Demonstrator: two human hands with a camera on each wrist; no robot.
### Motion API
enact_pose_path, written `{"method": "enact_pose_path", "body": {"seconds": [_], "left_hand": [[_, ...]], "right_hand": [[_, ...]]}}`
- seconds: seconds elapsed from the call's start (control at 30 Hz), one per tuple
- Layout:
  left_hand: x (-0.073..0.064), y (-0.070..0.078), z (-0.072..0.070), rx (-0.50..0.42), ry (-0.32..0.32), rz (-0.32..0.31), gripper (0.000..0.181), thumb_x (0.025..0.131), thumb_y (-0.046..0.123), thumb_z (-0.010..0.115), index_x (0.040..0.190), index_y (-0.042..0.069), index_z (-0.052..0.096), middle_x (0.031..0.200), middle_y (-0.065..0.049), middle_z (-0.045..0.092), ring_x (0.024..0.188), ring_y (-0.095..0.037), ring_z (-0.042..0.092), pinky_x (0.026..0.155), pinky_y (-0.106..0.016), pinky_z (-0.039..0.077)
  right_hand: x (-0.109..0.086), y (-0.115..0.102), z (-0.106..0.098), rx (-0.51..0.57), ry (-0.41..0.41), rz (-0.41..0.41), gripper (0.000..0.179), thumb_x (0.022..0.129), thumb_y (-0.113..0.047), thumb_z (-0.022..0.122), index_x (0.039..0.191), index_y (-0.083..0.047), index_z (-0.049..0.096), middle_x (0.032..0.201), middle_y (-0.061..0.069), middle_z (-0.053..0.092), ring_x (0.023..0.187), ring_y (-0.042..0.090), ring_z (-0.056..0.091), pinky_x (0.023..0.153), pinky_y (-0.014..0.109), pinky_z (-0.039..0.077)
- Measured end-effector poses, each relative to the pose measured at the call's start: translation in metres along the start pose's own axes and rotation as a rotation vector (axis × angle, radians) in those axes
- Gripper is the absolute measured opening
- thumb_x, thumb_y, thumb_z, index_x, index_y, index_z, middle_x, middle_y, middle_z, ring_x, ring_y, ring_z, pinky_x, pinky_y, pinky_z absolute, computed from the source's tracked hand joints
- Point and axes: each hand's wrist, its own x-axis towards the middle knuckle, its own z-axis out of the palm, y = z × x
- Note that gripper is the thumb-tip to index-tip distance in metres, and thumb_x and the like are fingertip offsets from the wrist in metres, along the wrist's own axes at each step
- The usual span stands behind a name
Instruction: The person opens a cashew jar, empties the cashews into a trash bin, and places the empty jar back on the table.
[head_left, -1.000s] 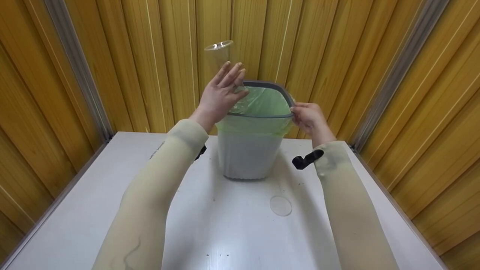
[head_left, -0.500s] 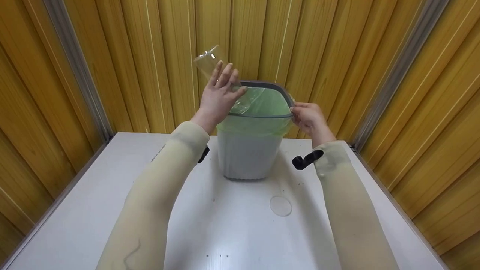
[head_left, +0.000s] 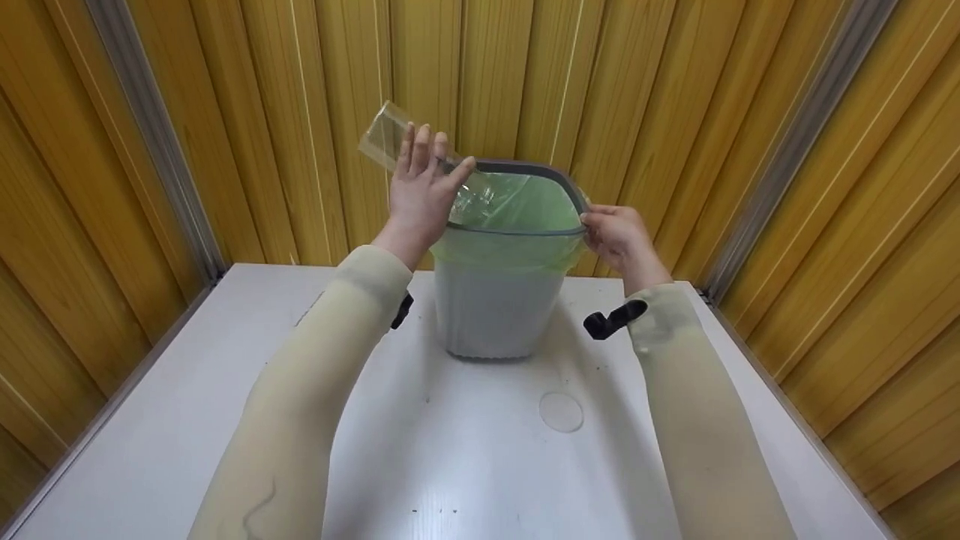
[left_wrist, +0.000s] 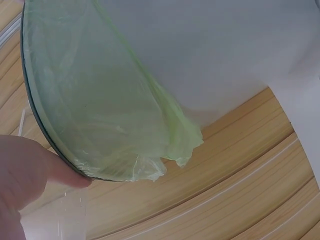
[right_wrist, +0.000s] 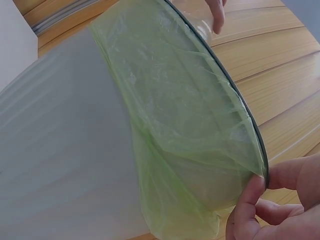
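Note:
A clear plastic cup (head_left: 384,136) lies tilted behind my left hand (head_left: 421,187), one end up to the left and the other over the bin's mouth. My left fingers and thumb hold it; the fingers' inner side is hidden in the head view. In the left wrist view, part of the cup (left_wrist: 67,215) shows below the rim, near the hand. With thumb and fingers my right hand (head_left: 619,234) pinches the dark rim (head_left: 574,191) and green liner (right_wrist: 175,110) of the light grey trash bin (head_left: 499,307). The bin stands upright on the table.
A clear round disc (head_left: 561,412) lies flat on the white table (head_left: 465,480), in front of the bin to the right. Wood-patterned walls (head_left: 525,75) rise behind the table and on both sides. Black wrist mounts (head_left: 615,319) stick out from the sleeves.
My left hand has moved a little left and turned, tipping the cup from nearly upright to leaning left, its lower end toward the bin. My right hand and the bin have stayed in place.

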Motion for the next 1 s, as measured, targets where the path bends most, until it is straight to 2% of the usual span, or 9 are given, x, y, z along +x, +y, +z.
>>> {"method": "enact_pose_path", "body": {"seconds": [0.3,0.43,0.53,0.67,0.83,1.0], "left_hand": [[-0.003,0.001,-0.001,-0.071,0.01,-0.096,0.086,0.09,0.005,0.069,0.161,0.033,0.029,0.163,-0.026,0.023,0.157,-0.049,0.007,0.129,-0.059,0.002],[-0.002,0.003,-0.002,-0.112,-0.02,-0.15,0.087,0.092,0.008,0.067,0.163,0.033,0.023,0.164,-0.027,0.024,0.155,-0.051,0.013,0.129,-0.06,0.004],[-0.003,0.003,-0.002,-0.178,-0.018,-0.206,0.082,0.095,0.009,0.062,0.163,0.033,0.023,0.164,-0.027,0.028,0.154,-0.052,0.019,0.129,-0.06,0.005],[-0.006,0.001,0.002,-0.295,0.026,-0.274,0.079,0.096,0.017,0.066,0.162,0.032,0.025,0.161,-0.029,0.032,0.151,-0.052,0.026,0.129,-0.059,0.01],[-0.014,-0.004,0.01,-0.422,0.082,-0.319,0.087,0.094,0.036,0.075,0.162,0.029,0.023,0.16,-0.031,0.032,0.148,-0.053,0.029,0.127,-0.06,0.017],[-0.022,-0.01,0.018,-0.539,0.141,-0.368,0.089,0.091,0.041,0.077,0.161,0.029,0.024,0.157,-0.028,0.034,0.145,-0.05,0.033,0.121,-0.061,0.03]], "right_hand": [[0.002,-0.001,-0.002,-0.046,0.005,-0.02,0.049,0.105,-0.005,0.05,0.153,0.004,0.042,0.085,-0.005,0.061,0.078,0.006,0.055,0.071,0.016,0.048],[0.002,0.0,-0.003,-0.055,0.009,-0.02,0.049,0.106,-0.006,0.05,0.153,0.004,0.042,0.084,-0.006,0.062,0.079,0.006,0.055,0.072,0.016,0.048],[0.001,0.0,-0.003,-0.049,0.018,-0.011,0.048,0.106,-0.006,0.051,0.153,0.003,0.044,0.085,-0.006,0.063,0.079,0.006,0.055,0.071,0.016,0.048],[0.001,0.0,-0.003,-0.038,0.02,-0.011,0.047,0.106,-0.005,0.051,0.152,0.003,0.045,0.084,-0.006,0.064,0.079,0.006,0.056,0.071,0.016,0.049],[0.001,0.0,-0.001,-0.032,0.019,-0.012,0.047,0.106,-0.005,0.051,0.151,0.003,0.045,0.081,-0.008,0.064,0.079,0.006,0.056,0.071,0.016,0.049],[0.0,-0.001,-0.001,-0.012,0.019,-0.005,0.047,0.106,-0.004,0.051,0.152,0.002,0.045,0.081,-0.007,0.064,0.079,0.006,0.056,0.07,0.015,0.048]]}}
